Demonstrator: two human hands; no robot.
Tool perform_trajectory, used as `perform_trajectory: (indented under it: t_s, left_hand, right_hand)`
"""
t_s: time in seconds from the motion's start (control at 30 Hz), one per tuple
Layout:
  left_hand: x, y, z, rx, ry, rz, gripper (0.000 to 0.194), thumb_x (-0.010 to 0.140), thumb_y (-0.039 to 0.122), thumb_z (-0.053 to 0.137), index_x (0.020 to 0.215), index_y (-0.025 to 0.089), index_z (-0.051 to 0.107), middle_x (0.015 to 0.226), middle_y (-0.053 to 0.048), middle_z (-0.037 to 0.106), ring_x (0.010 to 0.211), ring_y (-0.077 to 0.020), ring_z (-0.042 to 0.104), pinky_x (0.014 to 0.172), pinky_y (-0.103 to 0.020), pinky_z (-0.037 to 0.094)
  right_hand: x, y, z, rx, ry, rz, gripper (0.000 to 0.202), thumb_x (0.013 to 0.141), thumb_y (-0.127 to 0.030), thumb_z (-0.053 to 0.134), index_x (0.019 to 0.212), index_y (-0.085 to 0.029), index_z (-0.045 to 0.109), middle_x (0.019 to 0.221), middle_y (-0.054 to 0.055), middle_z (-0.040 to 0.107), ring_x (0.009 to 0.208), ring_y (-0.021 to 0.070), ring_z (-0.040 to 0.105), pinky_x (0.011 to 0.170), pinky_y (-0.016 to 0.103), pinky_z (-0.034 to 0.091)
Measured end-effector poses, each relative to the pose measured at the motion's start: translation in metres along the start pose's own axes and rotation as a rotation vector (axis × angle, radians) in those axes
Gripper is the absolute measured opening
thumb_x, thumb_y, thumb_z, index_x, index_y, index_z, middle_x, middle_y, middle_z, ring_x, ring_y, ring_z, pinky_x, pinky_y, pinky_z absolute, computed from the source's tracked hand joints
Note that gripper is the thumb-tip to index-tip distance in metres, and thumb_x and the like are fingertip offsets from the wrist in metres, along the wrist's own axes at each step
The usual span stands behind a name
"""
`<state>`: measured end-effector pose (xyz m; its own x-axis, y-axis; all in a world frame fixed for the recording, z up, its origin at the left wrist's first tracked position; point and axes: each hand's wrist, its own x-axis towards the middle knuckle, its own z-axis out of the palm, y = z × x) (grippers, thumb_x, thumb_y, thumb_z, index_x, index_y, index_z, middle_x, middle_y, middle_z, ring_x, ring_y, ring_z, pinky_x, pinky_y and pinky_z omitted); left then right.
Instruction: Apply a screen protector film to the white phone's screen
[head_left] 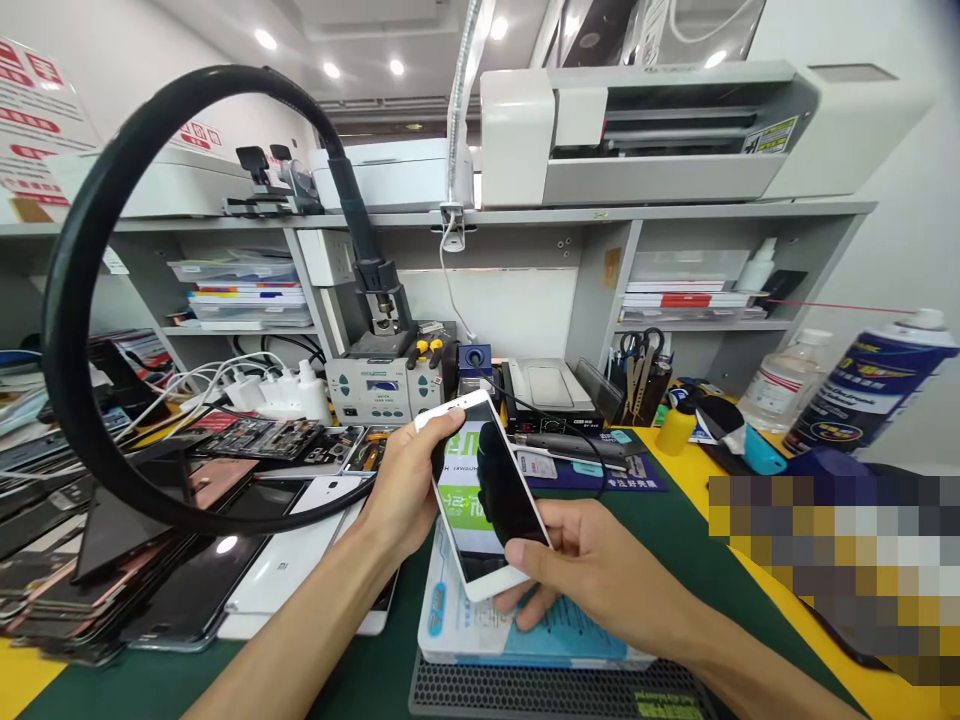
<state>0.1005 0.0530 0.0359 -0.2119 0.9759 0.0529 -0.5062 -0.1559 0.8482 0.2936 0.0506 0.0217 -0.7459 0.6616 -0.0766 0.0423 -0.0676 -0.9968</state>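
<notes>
A white-framed smartphone [517, 500] is held up between both hands, tilted, its dark glossy screen towards me with a green and white reflection on it. My left hand [409, 480] grips its upper left side, thumb near the top edge. My right hand [574, 555] holds the lower right corner, thumb on the front and fingers partly hidden behind. Below the phone lies a white and blue box [540, 635], which rests on a black perforated mat [487, 692].
Several phones and phone parts [180, 560] are piled at the left, under a looping black hose [56, 330]. A soldering or hot-air station [382, 390] stands behind. Scissors [641, 365], a yellow bottle [676, 428] and a blue spray can [874, 380] are at the right. Shelves hold a white printer [517, 140].
</notes>
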Motion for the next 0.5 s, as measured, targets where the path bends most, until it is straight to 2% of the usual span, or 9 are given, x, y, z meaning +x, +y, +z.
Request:
perform_trajectory:
  t_s: [0.13,0.3,0.4,0.5]
  left_hand:
    - [0.000,0.000,0.000,-0.019,0.016,0.015,0.026,0.079,0.036,0.082,0.089,0.013,0.074,0.081,-0.005,0.074,0.068,-0.0163,0.067,0.060,-0.023,0.054]
    - [-0.001,0.005,-0.002,-0.002,-0.019,0.000,0.030,0.082,0.033,0.080,0.106,0.016,0.074,0.099,-0.005,0.075,0.080,-0.0177,0.071,0.066,-0.023,0.058]
    - [-0.003,0.006,-0.002,0.069,-0.082,-0.088,0.031,0.079,0.026,0.083,0.107,0.016,0.074,0.102,-0.007,0.076,0.078,-0.0182,0.070,0.064,-0.025,0.060]
    - [-0.007,0.000,0.001,0.161,-0.156,-0.207,0.039,0.077,0.026,0.086,0.112,0.015,0.073,0.106,-0.011,0.076,0.072,-0.0203,0.069,0.053,-0.031,0.061]
  right_hand:
    - [0.003,0.001,-0.001,0.053,0.117,-0.057,0.048,0.082,-0.055,0.080,0.104,-0.012,0.076,0.086,0.008,0.076,0.079,0.0226,0.076,0.067,0.031,0.065]
    - [0.002,-0.005,-0.011,0.220,0.387,-0.094,0.040,0.082,-0.052,0.081,0.098,-0.016,0.075,0.080,0.004,0.072,0.075,0.0209,0.068,0.065,0.034,0.064]
    - [0.001,-0.011,-0.020,0.309,0.512,-0.103,0.037,0.079,-0.048,0.084,0.098,-0.018,0.073,0.090,0.006,0.072,0.077,0.0211,0.067,0.062,0.034,0.064]
    - [0.000,-0.015,-0.028,0.283,0.547,-0.144,0.034,0.083,-0.046,0.081,0.099,-0.017,0.072,0.089,0.005,0.070,0.071,0.0188,0.065,0.055,0.031,0.062]
